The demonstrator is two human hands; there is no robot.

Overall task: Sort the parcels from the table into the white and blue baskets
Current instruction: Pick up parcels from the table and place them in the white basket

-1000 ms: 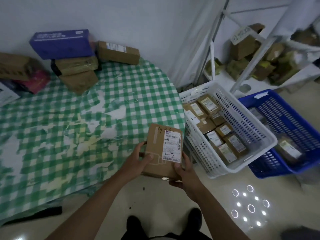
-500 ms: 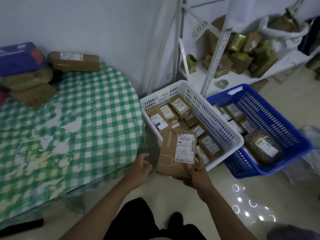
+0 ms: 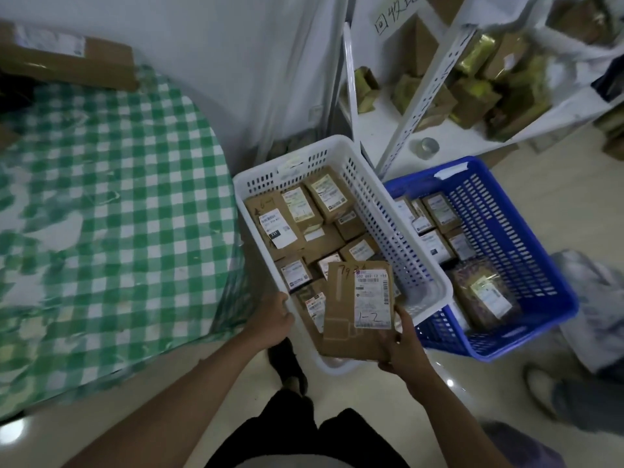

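The parcel (image 3: 358, 307) hangs over the near end of the white basket (image 3: 341, 146), long axis pointing away from me, my right hand (image 3: 401, 346) pinching its near right corner. My left hand (image 3: 271, 320) rests loosely curled at the basket's near left rim, holding nothing I can make out. The blue basket (image 3: 526, 251) sits just right, the checked bench (image 3: 118, 214) left.

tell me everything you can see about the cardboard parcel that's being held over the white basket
The parcel is a flat, brown cardboard box with a white printed shipping label carrying barcodes and a handwritten "1-2"; more handwriting runs along its top edge. The right hand grips its lower right corner. It is held label up, over the near end of the white basket, above the parcels already inside. The left hand is off it, at the basket's near rim.
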